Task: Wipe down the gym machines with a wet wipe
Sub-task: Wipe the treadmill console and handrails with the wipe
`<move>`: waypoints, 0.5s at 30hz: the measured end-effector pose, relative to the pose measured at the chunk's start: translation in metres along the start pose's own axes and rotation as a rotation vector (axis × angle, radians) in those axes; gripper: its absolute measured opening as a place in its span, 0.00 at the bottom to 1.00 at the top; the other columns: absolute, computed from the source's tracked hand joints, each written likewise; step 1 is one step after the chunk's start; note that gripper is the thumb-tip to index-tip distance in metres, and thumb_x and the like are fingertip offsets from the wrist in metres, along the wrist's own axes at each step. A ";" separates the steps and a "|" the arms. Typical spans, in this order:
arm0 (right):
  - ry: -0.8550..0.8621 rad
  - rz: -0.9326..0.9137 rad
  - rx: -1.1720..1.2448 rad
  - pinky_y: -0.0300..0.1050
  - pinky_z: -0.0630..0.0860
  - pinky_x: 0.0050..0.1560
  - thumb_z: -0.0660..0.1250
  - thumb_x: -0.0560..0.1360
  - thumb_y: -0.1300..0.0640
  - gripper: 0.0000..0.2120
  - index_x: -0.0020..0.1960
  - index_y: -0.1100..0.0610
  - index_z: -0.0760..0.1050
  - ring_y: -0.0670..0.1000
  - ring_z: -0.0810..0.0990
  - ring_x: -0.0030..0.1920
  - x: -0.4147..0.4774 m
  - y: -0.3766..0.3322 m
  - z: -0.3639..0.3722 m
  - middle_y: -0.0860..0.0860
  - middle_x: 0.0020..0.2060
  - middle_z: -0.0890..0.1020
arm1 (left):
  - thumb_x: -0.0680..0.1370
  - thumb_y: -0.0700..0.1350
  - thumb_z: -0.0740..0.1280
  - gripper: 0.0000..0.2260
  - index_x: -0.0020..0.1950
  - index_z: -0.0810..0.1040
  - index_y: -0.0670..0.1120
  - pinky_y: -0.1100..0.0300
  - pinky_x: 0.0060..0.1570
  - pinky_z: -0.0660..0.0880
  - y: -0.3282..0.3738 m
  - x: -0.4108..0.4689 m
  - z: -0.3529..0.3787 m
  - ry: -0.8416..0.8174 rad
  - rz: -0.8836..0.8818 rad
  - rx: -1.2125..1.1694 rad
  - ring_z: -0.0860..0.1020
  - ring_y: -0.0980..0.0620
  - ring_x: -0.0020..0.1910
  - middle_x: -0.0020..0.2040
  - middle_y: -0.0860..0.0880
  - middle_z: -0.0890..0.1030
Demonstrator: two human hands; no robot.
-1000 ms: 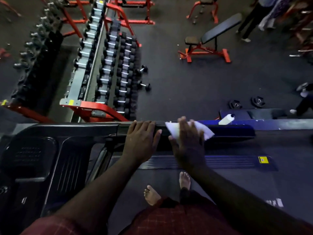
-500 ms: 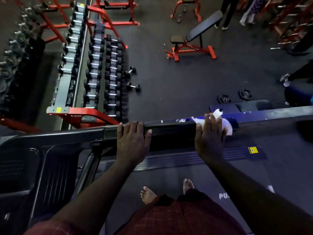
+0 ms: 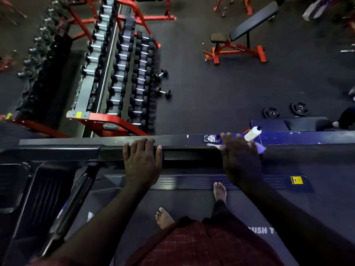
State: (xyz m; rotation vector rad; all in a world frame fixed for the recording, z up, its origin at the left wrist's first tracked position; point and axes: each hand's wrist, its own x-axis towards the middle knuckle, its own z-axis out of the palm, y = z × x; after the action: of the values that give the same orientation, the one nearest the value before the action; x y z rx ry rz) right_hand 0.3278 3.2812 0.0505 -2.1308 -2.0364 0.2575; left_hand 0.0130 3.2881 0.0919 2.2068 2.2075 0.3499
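A black treadmill handrail (image 3: 192, 150) runs left to right across the middle of the head view. My left hand (image 3: 142, 162) rests on it, fingers curled over its far edge. Further right, my right hand (image 3: 240, 160) presses a white wet wipe (image 3: 260, 148) flat against the rail with its fingers straight. Only the wipe's edges show from under the palm and fingers. A white bottle (image 3: 252, 133) lies just beyond the rail by my right fingertips.
I stand barefoot on the treadmill belt (image 3: 182, 206); its black console (image 3: 28, 189) is at the left. Beyond the rail stand a red dumbbell rack (image 3: 123, 73), two loose dumbbells (image 3: 163, 83), a red incline bench (image 3: 242, 37) and weight plates (image 3: 284, 110) on the dark floor.
My right hand has slid the wipe to the right along the handrail, away from my left hand, which has stayed in place. The camera view has shifted slightly.
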 end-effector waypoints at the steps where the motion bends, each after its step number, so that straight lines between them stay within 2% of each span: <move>1: 0.015 -0.094 0.007 0.65 0.63 0.74 0.50 0.86 0.44 0.25 0.79 0.51 0.69 0.58 0.71 0.75 0.004 -0.019 -0.015 0.52 0.74 0.75 | 0.85 0.57 0.57 0.20 0.66 0.79 0.47 0.39 0.78 0.59 0.007 0.000 0.001 0.001 -0.033 -0.004 0.74 0.43 0.67 0.64 0.46 0.80; 3: 0.010 -0.331 0.052 0.62 0.68 0.69 0.52 0.85 0.42 0.26 0.77 0.52 0.71 0.57 0.76 0.70 0.008 -0.049 -0.041 0.51 0.72 0.77 | 0.84 0.57 0.58 0.20 0.66 0.79 0.47 0.39 0.78 0.58 0.021 -0.001 0.001 0.015 -0.095 0.004 0.73 0.42 0.68 0.65 0.45 0.79; 4: -0.062 -0.452 0.066 0.61 0.69 0.70 0.52 0.84 0.41 0.27 0.79 0.51 0.68 0.56 0.74 0.72 0.007 -0.054 -0.040 0.51 0.74 0.75 | 0.84 0.57 0.58 0.19 0.67 0.79 0.47 0.38 0.78 0.58 0.028 -0.002 0.001 0.023 -0.121 0.016 0.73 0.42 0.69 0.66 0.45 0.78; 7: -0.262 -0.696 0.028 0.60 0.58 0.79 0.46 0.85 0.36 0.31 0.84 0.46 0.55 0.53 0.57 0.82 0.000 -0.037 -0.033 0.46 0.84 0.56 | 0.84 0.58 0.56 0.21 0.68 0.77 0.46 0.39 0.80 0.56 0.048 -0.003 0.005 0.007 -0.209 0.025 0.70 0.41 0.73 0.71 0.44 0.75; 9: -0.226 -0.802 0.000 0.60 0.57 0.80 0.47 0.85 0.34 0.31 0.84 0.46 0.55 0.52 0.54 0.83 -0.002 -0.001 -0.036 0.46 0.84 0.53 | 0.84 0.58 0.56 0.22 0.68 0.76 0.45 0.38 0.80 0.55 0.062 -0.003 0.008 0.014 -0.272 0.010 0.68 0.40 0.75 0.73 0.42 0.73; 11: -0.183 -0.836 -0.041 0.62 0.61 0.78 0.51 0.85 0.33 0.31 0.84 0.46 0.58 0.53 0.56 0.83 -0.005 0.042 -0.045 0.47 0.84 0.55 | 0.84 0.58 0.56 0.22 0.69 0.75 0.44 0.37 0.80 0.54 0.078 -0.003 0.012 0.027 -0.329 -0.011 0.65 0.39 0.78 0.75 0.41 0.72; 13: -0.153 -0.818 -0.023 0.63 0.63 0.77 0.54 0.84 0.34 0.32 0.84 0.47 0.56 0.53 0.55 0.83 -0.004 0.076 -0.056 0.47 0.84 0.54 | 0.84 0.58 0.56 0.24 0.71 0.73 0.43 0.38 0.81 0.52 0.097 -0.002 0.016 0.033 -0.387 -0.032 0.62 0.39 0.80 0.77 0.41 0.69; 15: -0.177 -0.687 0.012 0.62 0.61 0.78 0.51 0.84 0.33 0.35 0.85 0.48 0.52 0.52 0.53 0.84 0.001 0.087 -0.062 0.47 0.85 0.51 | 0.84 0.59 0.57 0.26 0.74 0.72 0.43 0.39 0.82 0.51 0.114 -0.001 0.020 0.052 -0.442 -0.057 0.60 0.39 0.81 0.79 0.40 0.66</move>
State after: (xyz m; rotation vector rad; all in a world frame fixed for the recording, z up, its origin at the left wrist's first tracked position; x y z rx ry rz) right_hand 0.4272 3.2773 0.0886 -1.3135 -2.6985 0.3529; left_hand 0.1288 3.2890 0.0899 1.6322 2.5834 0.4527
